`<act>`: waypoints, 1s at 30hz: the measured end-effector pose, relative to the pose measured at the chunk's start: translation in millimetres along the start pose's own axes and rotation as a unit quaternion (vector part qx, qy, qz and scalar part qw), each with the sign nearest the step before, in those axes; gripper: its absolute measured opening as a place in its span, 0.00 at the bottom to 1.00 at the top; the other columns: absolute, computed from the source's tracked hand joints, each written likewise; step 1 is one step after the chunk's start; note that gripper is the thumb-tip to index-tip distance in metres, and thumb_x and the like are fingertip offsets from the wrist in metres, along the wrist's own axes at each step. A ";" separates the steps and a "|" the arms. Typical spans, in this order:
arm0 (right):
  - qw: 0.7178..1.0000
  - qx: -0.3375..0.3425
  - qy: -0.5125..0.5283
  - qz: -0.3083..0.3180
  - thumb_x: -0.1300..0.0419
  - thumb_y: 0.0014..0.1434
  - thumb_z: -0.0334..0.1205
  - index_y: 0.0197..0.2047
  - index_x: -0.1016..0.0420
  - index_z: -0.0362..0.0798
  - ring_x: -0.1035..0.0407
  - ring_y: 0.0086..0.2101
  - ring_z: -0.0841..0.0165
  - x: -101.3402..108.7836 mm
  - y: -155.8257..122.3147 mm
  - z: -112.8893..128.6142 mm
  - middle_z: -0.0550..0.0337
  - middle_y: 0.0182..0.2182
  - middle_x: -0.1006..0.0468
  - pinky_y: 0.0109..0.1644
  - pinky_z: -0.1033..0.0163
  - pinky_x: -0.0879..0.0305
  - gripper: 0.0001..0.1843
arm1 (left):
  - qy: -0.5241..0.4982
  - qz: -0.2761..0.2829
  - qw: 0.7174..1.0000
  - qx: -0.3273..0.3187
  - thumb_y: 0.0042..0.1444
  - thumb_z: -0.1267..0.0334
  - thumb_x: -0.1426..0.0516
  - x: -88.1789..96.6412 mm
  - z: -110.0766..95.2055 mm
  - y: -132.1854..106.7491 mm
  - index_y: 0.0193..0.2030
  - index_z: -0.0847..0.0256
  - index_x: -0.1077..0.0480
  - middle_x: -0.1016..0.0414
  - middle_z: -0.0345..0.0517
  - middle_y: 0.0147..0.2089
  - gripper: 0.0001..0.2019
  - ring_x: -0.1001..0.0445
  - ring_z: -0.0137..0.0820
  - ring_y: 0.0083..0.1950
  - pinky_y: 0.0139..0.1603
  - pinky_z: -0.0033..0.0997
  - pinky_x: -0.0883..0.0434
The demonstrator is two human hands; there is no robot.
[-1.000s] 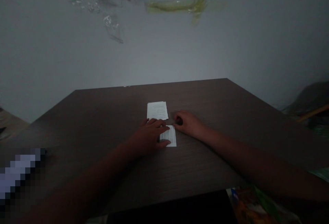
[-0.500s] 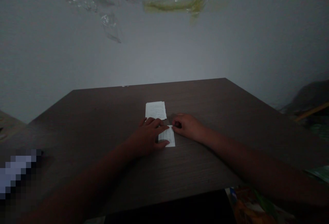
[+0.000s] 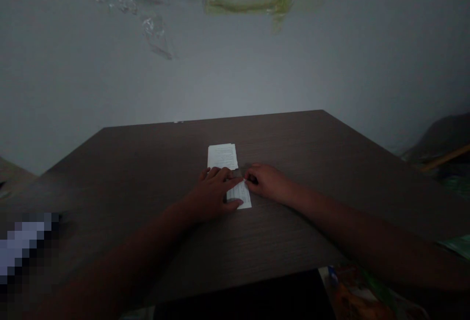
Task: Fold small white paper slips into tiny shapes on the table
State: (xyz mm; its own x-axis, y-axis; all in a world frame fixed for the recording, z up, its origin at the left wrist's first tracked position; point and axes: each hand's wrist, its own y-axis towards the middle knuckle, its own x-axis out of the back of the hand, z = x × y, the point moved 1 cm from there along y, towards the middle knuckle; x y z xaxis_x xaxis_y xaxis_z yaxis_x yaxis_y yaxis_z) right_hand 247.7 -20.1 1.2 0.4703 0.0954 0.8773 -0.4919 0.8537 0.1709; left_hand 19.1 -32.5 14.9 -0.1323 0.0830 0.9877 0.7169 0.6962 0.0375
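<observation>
A small white sheet of printed paper (image 3: 238, 193) lies on the dark brown table. My left hand (image 3: 211, 195) rests over its left part, fingers spread, with the index finger near the upper edge and the thumb on the lower part. At the sheet's upper right corner, my right hand (image 3: 267, 181) is closed in a pinch on the paper; the fingertips partly hide that corner. Just beyond my left fingers sits a stack of similar white printed sheets (image 3: 222, 156), slightly uneven at its edges.
The wood-grain table (image 3: 165, 143) reaches back to a pale wall (image 3: 242, 75) with clear and yellowish tape on it. A blurred-out bright object (image 3: 22, 246) lies at the left. Colourful items (image 3: 358, 290) show below the table's front edge at the right.
The right hand's pinch has shifted slightly left onto the corner of the sheet, which has turned a little. My left hand stays nearly in place.
</observation>
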 end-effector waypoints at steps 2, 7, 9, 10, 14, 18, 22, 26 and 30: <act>1.000 -0.004 -0.002 0.004 0.34 0.67 0.34 0.41 0.18 0.50 0.27 0.38 0.63 0.4 0.5 1.1 0.55 0.39 0.19 0.44 0.58 0.34 0.03 | -0.001 -0.001 1.000 -0.002 0.69 0.49 0.37 0.0 0.4 -0.3 0.74 0.54 0.29 0.27 0.55 0.68 0.29 0.30 0.55 0.70 0.76 0.65 0.39; 1.000 -0.013 0.002 0.015 0.34 0.67 0.35 0.41 0.17 0.51 0.27 0.37 0.63 1.1 1.3 2.8 0.56 0.39 0.18 0.43 0.58 0.33 0.03 | 0.001 0.001 1.000 0.003 0.70 0.49 0.38 -0.4 1.7 -0.9 0.75 0.52 0.30 0.27 0.54 0.68 0.29 0.31 0.54 0.70 0.75 0.62 0.37; 1.000 -0.012 0.002 0.017 0.34 0.67 0.34 0.41 0.17 0.51 0.26 0.38 0.63 1.4 0.9 2.8 0.56 0.39 0.18 0.44 0.59 0.33 0.04 | 0.007 0.004 1.000 0.005 0.69 0.48 0.37 -1.2 2.2 -0.4 0.74 0.51 0.29 0.27 0.54 0.67 0.29 0.31 0.54 0.70 0.75 0.64 0.37; 1.000 -0.011 0.001 0.019 0.34 0.67 0.34 0.41 0.17 0.50 0.26 0.38 0.63 1.6 0.4 2.7 0.55 0.39 0.17 0.44 0.58 0.33 0.04 | 0.011 0.007 1.000 0.006 0.69 0.47 0.37 -1.3 2.1 -0.2 0.74 0.51 0.29 0.27 0.54 0.67 0.30 0.31 0.55 0.69 0.75 0.65 0.38; 0.999 -0.005 0.004 0.038 0.35 0.65 0.33 0.38 0.16 0.50 0.25 0.36 0.63 2.1 -3.0 2.5 0.55 0.37 0.16 0.42 0.58 0.33 0.06 | 0.010 0.017 1.000 0.009 0.70 0.49 0.37 1.6 -0.7 -0.2 0.75 0.53 0.30 0.28 0.55 0.68 0.30 0.31 0.54 0.70 0.76 0.67 0.39; 0.998 0.013 0.017 0.062 0.35 0.65 0.32 0.36 0.17 0.51 0.24 0.36 0.63 3.8 -8.6 7.1 0.56 0.36 0.16 0.42 0.59 0.33 0.07 | 0.001 0.026 1.000 0.014 0.70 0.51 0.37 5.8 -3.7 -1.3 0.75 0.54 0.30 0.28 0.56 0.68 0.29 0.31 0.56 0.70 0.76 0.68 0.40; 0.995 0.019 0.015 0.092 0.36 0.65 0.31 0.35 0.17 0.49 0.25 0.37 0.64 8.2 -14.5 16.5 0.55 0.37 0.15 0.43 0.60 0.34 0.08 | -0.002 0.020 1.000 0.005 0.71 0.51 0.39 6.2 -2.8 -2.4 0.76 0.54 0.30 0.29 0.56 0.69 0.29 0.32 0.56 0.70 0.76 0.66 0.41; 0.993 0.020 0.020 0.118 0.36 0.64 0.30 0.34 0.18 0.47 0.24 0.37 0.64 9.4 -20.2 22.8 0.54 0.38 0.16 0.42 0.61 0.35 0.08 | -0.008 0.017 1.000 0.003 0.71 0.51 0.39 8.0 -3.5 -3.3 0.75 0.54 0.30 0.28 0.55 0.68 0.28 0.31 0.55 0.69 0.76 0.64 0.40; 0.988 0.035 0.039 0.144 0.34 0.61 0.27 0.34 0.17 0.48 0.26 0.34 0.66 8.9 -26.0 26.5 0.57 0.35 0.16 0.41 0.62 0.36 0.07 | -0.016 0.016 1.000 0.015 0.70 0.53 0.38 9.9 -6.7 -3.6 0.75 0.55 0.29 0.27 0.57 0.68 0.29 0.31 0.56 0.70 0.77 0.64 0.40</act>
State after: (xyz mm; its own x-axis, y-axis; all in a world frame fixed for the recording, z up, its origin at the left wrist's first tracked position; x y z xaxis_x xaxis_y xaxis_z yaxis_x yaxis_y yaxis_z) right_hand 245.3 -55.0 16.4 0.3567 0.3717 0.8571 -0.6625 0.7475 -0.0484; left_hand 19.8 -39.0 25.5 -0.1309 0.1281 0.9831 0.7001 0.7141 0.0001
